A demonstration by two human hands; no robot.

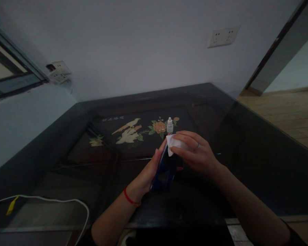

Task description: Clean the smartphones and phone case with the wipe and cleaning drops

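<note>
My left hand point(154, 164) is closed around the edge of a flat, glossy dark blue phone point(164, 176), which is tilted above the black table. A folded white wipe point(178, 145) is pinched in my right hand point(199, 150) and touches the upper part of the phone. My right fingers lie over the wipe and hide some of it. Just beyond both hands stands a small clear bottle with a white cap point(169, 125), upright on the table; its lower end is partly hidden by the hands.
The glossy black table point(246, 153) carries a bird-and-flower picture point(129, 135). A white cable point(53, 199) with a yellow tag point(12, 205) runs along the near left. Wall sockets point(223, 36) are above the table's far edge, and more sockets point(59, 72) are at the left corner.
</note>
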